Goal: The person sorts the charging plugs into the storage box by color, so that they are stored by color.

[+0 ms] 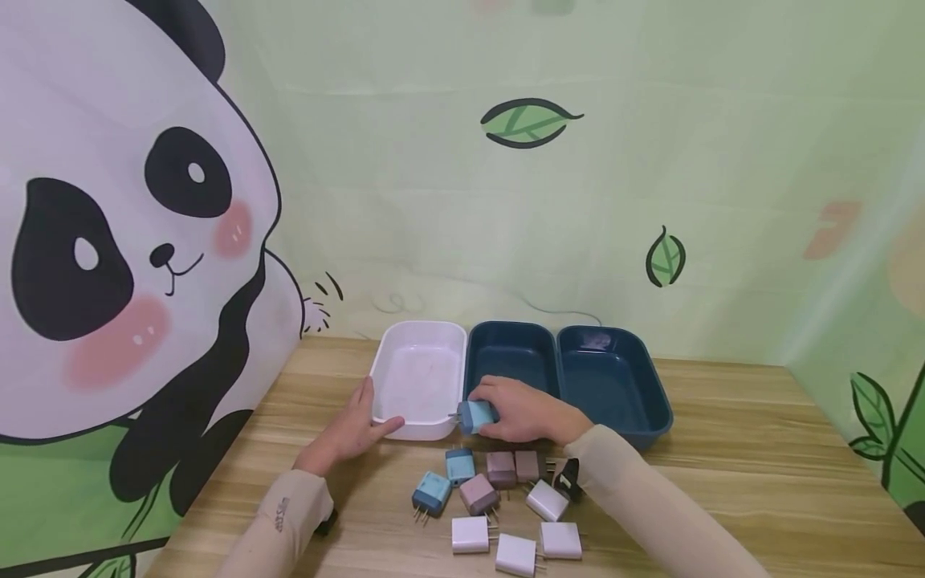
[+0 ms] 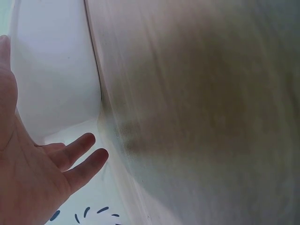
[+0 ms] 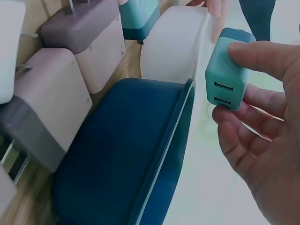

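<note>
My right hand [image 1: 506, 411] pinches a blue two-port charger plug [image 1: 477, 416] between thumb and fingers, prongs pointing left, at the front rims of the white tray [image 1: 385, 365] and the left dark blue tray [image 1: 511, 353]. The right wrist view shows the same plug [image 3: 227, 70] held over the blue tray's rim [image 3: 159, 154]. With straight fingers, my left hand [image 1: 360, 424] rests against the white tray's front left corner. In the left wrist view that hand [image 2: 51, 164] lies flat beside the tray wall [image 2: 56, 79].
Several loose plugs lie on the wooden table [image 1: 723, 482] in front of the trays: blue [image 1: 432, 491], mauve [image 1: 500, 468] and white [image 1: 470, 534]. A second dark blue tray [image 1: 650, 401] stands to the right. Printed walls close the back and left.
</note>
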{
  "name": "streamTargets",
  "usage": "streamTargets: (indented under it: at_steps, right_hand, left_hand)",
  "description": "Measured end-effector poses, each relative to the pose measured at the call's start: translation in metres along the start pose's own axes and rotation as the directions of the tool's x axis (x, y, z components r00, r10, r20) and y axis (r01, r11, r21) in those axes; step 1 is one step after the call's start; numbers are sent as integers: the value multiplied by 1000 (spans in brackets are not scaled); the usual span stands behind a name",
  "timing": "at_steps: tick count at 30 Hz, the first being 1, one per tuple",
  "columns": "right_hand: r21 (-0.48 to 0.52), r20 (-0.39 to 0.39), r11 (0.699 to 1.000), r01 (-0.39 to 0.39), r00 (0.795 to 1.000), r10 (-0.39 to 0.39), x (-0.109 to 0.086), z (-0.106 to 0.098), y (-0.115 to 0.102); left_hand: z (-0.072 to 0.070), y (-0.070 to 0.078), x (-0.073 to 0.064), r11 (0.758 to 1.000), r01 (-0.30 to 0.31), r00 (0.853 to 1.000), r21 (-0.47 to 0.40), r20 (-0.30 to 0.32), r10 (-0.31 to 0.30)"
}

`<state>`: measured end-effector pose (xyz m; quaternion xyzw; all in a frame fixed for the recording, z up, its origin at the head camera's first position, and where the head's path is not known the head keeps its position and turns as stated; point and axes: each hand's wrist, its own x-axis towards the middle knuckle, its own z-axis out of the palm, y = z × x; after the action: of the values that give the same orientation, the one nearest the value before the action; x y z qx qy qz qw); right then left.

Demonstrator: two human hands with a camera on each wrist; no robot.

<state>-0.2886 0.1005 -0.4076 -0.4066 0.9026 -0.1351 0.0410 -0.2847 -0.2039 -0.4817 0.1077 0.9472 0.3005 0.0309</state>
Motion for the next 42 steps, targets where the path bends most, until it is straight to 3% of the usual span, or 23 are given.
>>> streamTargets:
  at_steps: [24, 35, 42]
  right_hand:
    - [27, 12, 998, -62, 998, 62, 22, 4, 4]
    - [30, -8, 998, -50, 999, 51, 32, 8, 1]
    - [47, 5, 995, -92, 996, 92, 40, 11, 5]
  left_hand:
    - [3, 1, 2, 1000, 18, 1000, -18, 11, -17]
    - [3, -1, 2, 999, 27, 999, -27, 17, -27]
    - [2, -2, 1, 999, 31, 999, -26, 14, -31]
